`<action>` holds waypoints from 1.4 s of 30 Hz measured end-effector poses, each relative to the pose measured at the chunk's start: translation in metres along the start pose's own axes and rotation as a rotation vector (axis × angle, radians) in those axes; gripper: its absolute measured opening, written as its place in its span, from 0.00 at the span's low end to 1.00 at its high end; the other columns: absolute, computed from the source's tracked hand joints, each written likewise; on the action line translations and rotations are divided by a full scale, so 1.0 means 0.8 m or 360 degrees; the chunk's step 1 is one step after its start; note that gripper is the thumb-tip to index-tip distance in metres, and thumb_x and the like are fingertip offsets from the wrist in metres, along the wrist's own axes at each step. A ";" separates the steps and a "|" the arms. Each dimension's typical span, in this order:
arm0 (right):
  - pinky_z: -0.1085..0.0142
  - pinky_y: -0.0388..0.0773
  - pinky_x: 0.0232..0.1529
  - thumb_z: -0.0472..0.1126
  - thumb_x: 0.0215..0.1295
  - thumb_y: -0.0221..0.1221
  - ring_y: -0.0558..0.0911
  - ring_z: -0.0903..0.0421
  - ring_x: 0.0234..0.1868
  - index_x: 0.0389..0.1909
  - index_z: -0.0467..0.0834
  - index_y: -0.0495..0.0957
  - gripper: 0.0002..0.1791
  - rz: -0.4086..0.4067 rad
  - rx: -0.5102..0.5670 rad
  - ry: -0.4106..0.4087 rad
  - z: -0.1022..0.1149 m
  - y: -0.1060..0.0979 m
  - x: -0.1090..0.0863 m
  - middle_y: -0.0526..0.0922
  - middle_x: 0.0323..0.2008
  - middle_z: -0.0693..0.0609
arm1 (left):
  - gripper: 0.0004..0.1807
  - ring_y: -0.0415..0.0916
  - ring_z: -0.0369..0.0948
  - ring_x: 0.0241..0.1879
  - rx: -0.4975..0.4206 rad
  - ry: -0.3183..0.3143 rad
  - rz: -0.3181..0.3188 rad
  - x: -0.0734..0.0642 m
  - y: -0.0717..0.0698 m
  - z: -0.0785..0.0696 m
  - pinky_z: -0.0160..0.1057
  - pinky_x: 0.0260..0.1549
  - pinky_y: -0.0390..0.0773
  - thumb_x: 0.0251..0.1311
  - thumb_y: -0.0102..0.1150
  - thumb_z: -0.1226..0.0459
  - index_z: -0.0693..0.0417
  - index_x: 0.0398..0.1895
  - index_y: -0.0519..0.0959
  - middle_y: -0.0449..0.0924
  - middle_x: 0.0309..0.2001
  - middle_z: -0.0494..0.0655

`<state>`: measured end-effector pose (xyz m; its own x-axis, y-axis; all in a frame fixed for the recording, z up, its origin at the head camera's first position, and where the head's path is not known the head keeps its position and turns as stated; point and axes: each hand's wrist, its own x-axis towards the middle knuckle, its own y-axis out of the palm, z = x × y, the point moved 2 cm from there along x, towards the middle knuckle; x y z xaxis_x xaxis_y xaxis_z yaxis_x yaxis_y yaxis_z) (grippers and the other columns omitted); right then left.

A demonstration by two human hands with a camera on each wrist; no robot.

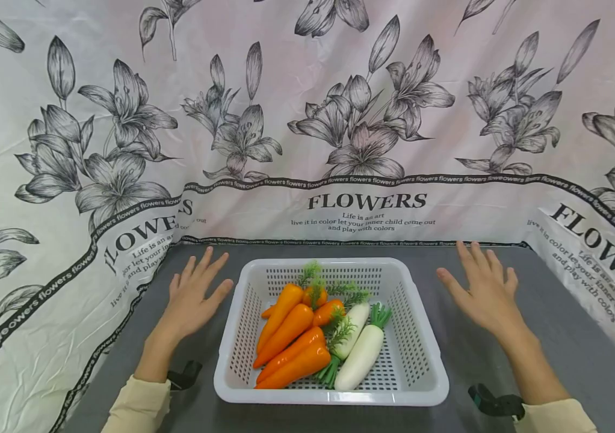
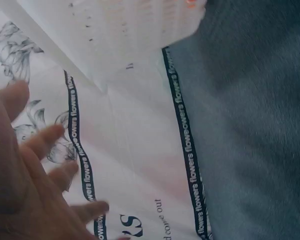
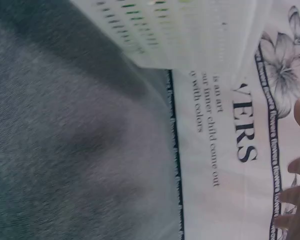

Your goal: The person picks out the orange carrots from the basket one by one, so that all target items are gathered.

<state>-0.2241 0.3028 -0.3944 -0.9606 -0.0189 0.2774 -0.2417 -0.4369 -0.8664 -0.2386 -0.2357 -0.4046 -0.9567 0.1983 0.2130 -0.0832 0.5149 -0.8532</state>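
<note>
In the head view a white perforated plastic basket (image 1: 331, 397) stands at the middle of the grey table. Several orange carrots (image 1: 286, 334) with feathery green tops lie in its left half. Two white radishes (image 1: 360, 359) with green stems lean beside them on the right. My left hand (image 1: 195, 296), fingers spread and holding nothing, is to the left of the basket. On the other side my right hand (image 1: 483, 291) is also spread and bare, apart from the basket's right rim. Both wrist views catch the fingers and the basket's side wall (image 2: 135, 30).
A white cloth (image 1: 367, 210) printed with grey lilies and the word FLOWERS hangs behind and along both sides of the grey tabletop (image 1: 421, 276). Dark straps (image 1: 494, 402) sit at both wrists, below light sleeves.
</note>
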 end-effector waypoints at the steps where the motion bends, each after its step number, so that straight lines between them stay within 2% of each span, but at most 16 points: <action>1: 0.20 0.31 0.63 0.64 0.77 0.45 0.38 0.23 0.78 0.83 0.46 0.41 0.45 0.0038 0.0032 -0.0021 0.004 -0.002 0.001 0.41 0.81 0.31 | 0.35 0.33 0.65 0.81 -0.0050 0.0035 0.0009 0.000 0.001 -0.001 0.79 0.67 0.34 0.74 0.46 0.41 0.35 0.81 0.56 0.38 0.84 0.48; 6: 0.23 0.36 0.64 0.62 0.77 0.47 0.41 0.27 0.79 0.83 0.49 0.40 0.44 0.0254 0.0141 -0.0131 0.034 -0.010 0.005 0.44 0.81 0.34 | 0.33 0.41 0.64 0.80 -0.0258 0.0175 0.0065 0.000 0.010 -0.007 0.81 0.65 0.43 0.72 0.54 0.47 0.36 0.78 0.62 0.45 0.84 0.46; 12: 0.24 0.40 0.66 0.60 0.76 0.51 0.48 0.29 0.79 0.82 0.50 0.48 0.42 0.0345 0.0163 -0.0294 0.075 -0.018 0.011 0.52 0.81 0.37 | 0.29 0.54 0.60 0.77 -0.0464 0.0259 0.0093 -0.001 0.021 -0.008 0.76 0.66 0.55 0.70 0.60 0.52 0.42 0.73 0.70 0.58 0.79 0.48; 18: 0.25 0.42 0.68 0.58 0.75 0.54 0.52 0.31 0.79 0.81 0.49 0.53 0.40 0.0406 0.0169 -0.0498 0.119 -0.022 0.024 0.59 0.79 0.40 | 0.24 0.61 0.57 0.74 -0.0545 0.0268 0.0034 0.000 0.027 0.001 0.72 0.67 0.59 0.68 0.63 0.55 0.47 0.66 0.77 0.68 0.74 0.47; 24: 0.33 0.56 0.72 0.55 0.74 0.58 0.61 0.37 0.77 0.80 0.46 0.57 0.39 0.0518 0.0261 -0.0732 0.166 -0.018 0.041 0.62 0.78 0.43 | 0.23 0.62 0.56 0.73 -0.0565 0.0295 0.0001 0.000 0.031 0.006 0.71 0.66 0.60 0.68 0.63 0.56 0.46 0.65 0.78 0.68 0.75 0.44; 28: 0.39 0.63 0.71 0.55 0.71 0.61 0.67 0.41 0.75 0.78 0.49 0.61 0.38 0.0616 0.0301 -0.0846 0.192 -0.007 0.050 0.67 0.76 0.46 | 0.22 0.63 0.55 0.73 -0.0573 0.0309 0.0001 0.001 0.034 0.007 0.71 0.66 0.61 0.68 0.62 0.56 0.45 0.65 0.78 0.67 0.76 0.42; 35: 0.44 0.69 0.69 0.52 0.67 0.66 0.74 0.46 0.70 0.72 0.48 0.71 0.33 0.0759 0.0356 -0.1030 0.234 0.025 0.059 0.77 0.69 0.50 | 0.23 0.63 0.56 0.73 -0.0580 0.0347 0.0003 0.002 0.038 0.007 0.72 0.65 0.61 0.68 0.61 0.57 0.44 0.65 0.77 0.65 0.77 0.42; 42: 0.46 0.70 0.68 0.48 0.66 0.67 0.76 0.47 0.67 0.68 0.47 0.76 0.30 0.0952 0.0455 -0.1099 0.250 0.068 0.063 0.80 0.65 0.50 | 0.23 0.63 0.56 0.73 -0.0582 0.0382 0.0008 0.000 0.043 0.009 0.73 0.64 0.62 0.68 0.60 0.58 0.46 0.66 0.76 0.63 0.78 0.42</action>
<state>-0.2580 0.0984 -0.3450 -0.5988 -0.7965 0.0846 0.3933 -0.3843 -0.8353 -0.2432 -0.2238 -0.4374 -0.8612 0.3676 0.3510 0.0667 0.7664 -0.6388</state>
